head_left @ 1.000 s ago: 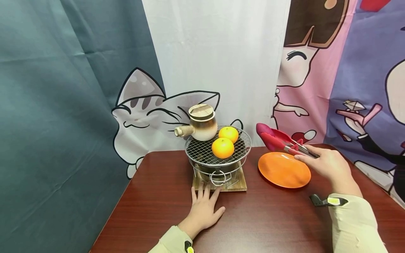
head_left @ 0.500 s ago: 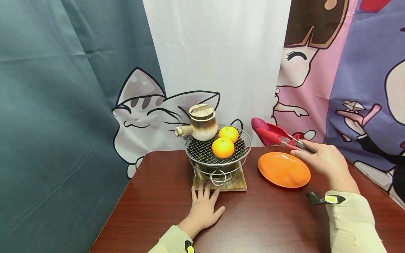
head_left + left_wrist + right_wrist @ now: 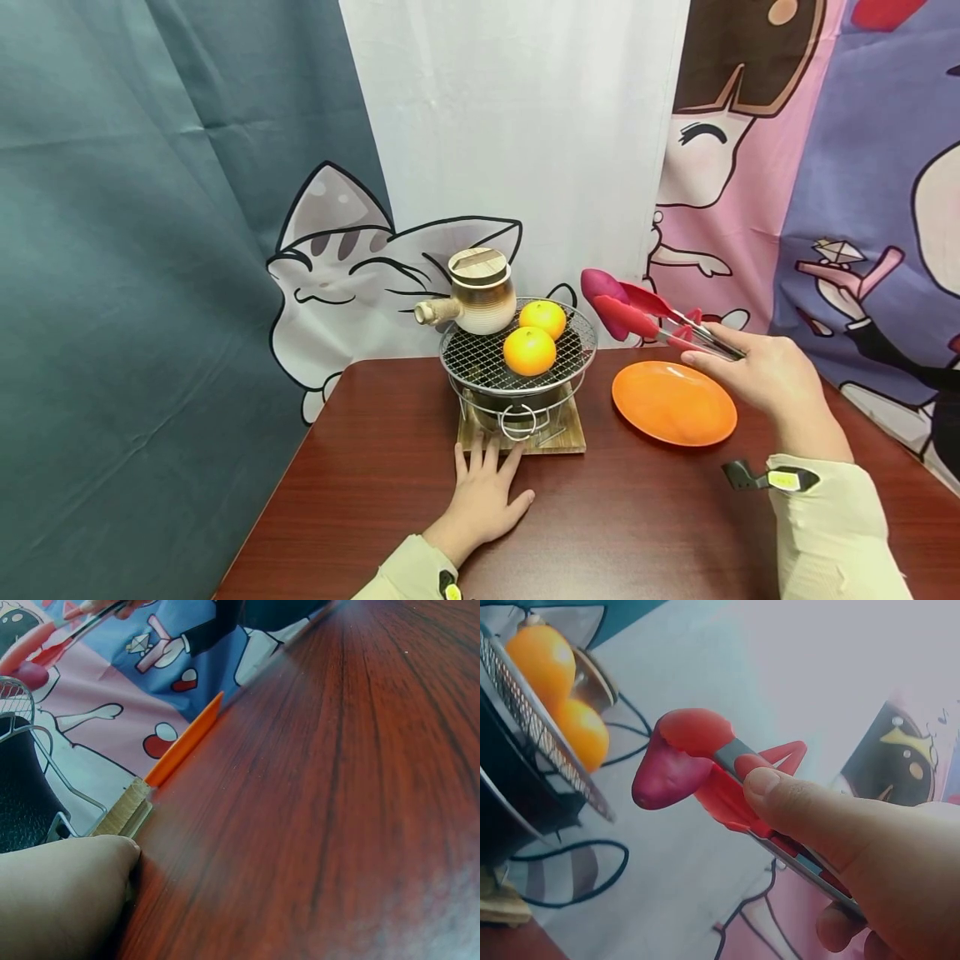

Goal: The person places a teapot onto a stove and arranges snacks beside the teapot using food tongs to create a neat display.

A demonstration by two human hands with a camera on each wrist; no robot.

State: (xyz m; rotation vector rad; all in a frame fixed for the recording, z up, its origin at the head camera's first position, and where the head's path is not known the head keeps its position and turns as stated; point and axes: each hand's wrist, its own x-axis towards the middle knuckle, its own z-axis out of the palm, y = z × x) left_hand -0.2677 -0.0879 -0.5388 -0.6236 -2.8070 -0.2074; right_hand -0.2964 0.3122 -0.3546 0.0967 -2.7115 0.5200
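My right hand (image 3: 780, 379) grips a pair of red-headed tongs (image 3: 633, 317), thumb on one arm and fingers under the other. Between the tong heads sits a purple-skinned sweet potato (image 3: 667, 780), held in the air just right of the round mesh grill (image 3: 480, 354). Two mandarins (image 3: 529, 351) lie on that mesh. My left hand (image 3: 483, 500) lies spread on the table, fingertips at the front edge of the wooden board (image 3: 573, 433) under the grill stove. In the left wrist view, part of the hand (image 3: 60, 892) shows beside the board.
A small clay pot (image 3: 487, 308) with a wooden lid and side handle stands at the back left of the mesh. An orange oval plate (image 3: 672, 404) lies on the table (image 3: 630, 517), right of the stove and below the tongs. A printed curtain (image 3: 525, 125) hangs behind.
My right hand has carried the tongs and sweet potato left and slightly up, from over the plate toward the grill's right rim. The left hand stays in place.
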